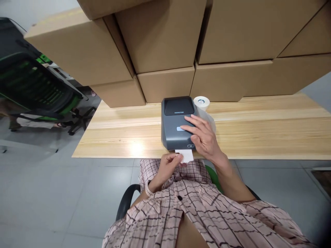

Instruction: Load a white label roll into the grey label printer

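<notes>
A dark grey label printer (pixel 172 136) stands on the wooden table (pixel 124 127) near its front edge. From the slot at its front a white paper label (pixel 188 155) sticks out over the table edge. My left hand (pixel 169 164) pinches the label's left side between thumb and fingers. On the printer's top lies my right hand (pixel 203 136), fingers stretched, with a fingertip at the light button (pixel 179 128). Just behind that hand, a white roll (pixel 201 102) stands at the printer's right rear. Something pale and round beside it is partly hidden by my hand.
Large cardboard boxes (pixel 165 38) are stacked along the back of the table. An office chair (pixel 33 86) stands at the left, with part of another person near it. The table's front edge runs just before my lap.
</notes>
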Demonstrator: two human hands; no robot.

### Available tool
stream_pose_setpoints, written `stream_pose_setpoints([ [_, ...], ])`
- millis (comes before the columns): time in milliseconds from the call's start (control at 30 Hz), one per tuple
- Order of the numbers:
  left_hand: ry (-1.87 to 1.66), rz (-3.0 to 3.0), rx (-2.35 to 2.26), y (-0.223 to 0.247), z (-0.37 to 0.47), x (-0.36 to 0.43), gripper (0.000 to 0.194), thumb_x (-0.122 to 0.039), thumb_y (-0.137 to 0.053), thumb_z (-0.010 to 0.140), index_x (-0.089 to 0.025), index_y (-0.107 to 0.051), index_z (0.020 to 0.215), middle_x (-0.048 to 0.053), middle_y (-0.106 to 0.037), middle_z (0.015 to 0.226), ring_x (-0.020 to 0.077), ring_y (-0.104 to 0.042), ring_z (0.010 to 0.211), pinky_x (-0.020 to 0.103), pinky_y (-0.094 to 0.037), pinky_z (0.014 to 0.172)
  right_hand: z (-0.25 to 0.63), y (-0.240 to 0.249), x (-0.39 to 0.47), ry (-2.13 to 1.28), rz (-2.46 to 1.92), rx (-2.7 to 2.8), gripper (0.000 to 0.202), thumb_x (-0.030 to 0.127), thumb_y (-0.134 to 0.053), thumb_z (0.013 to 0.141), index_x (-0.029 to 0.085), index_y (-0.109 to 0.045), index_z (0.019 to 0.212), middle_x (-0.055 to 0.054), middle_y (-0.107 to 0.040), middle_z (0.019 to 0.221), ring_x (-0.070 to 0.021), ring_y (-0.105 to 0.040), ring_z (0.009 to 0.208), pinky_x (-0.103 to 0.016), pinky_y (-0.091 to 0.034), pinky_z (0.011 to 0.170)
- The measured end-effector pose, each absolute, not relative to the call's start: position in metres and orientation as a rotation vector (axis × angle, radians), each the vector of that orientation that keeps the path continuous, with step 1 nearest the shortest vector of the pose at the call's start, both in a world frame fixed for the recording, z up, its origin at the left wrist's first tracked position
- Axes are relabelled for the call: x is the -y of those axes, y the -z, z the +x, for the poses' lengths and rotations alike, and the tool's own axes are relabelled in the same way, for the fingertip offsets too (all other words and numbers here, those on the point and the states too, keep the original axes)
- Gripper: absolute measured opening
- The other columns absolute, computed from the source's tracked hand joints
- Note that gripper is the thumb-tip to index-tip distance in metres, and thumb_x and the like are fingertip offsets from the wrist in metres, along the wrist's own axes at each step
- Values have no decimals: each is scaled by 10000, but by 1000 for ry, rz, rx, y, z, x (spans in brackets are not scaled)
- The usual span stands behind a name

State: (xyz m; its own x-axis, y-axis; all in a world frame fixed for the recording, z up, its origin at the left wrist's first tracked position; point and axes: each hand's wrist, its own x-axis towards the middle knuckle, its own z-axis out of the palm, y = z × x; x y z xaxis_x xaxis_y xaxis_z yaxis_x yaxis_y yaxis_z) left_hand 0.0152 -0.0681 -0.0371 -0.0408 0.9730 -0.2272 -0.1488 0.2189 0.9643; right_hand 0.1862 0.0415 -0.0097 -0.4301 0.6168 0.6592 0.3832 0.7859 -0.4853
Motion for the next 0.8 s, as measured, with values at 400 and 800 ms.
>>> stream_pose_setpoints([
  [400, -1823, 1112, -1562, 43, -22, 58, 317, -472, -596, 1022, -230, -790, 1085, 72, -785, 1108, 211, -735, 1029, 358, -602, 879, 183, -1, -39, -258, -831, 2195, 398, 624, -509, 1052, 344, -731, 1228, -10, -616, 1580, -335, -476, 1542, -690, -255, 1309],
  [800, -1752, 1453, -1457, 22, -13, 28, 510, -525, -446, 1076, -301, -600, 1507, 86, -547, 1618, 276, -452, 1554, 515, -364, 1308, 208, 3, -35, -754, -824, 1858, 727, 639, -441, 1067, 356, -263, 1712, -76, -353, 1762, -315, -376, 1615, -562, -374, 1314],
])
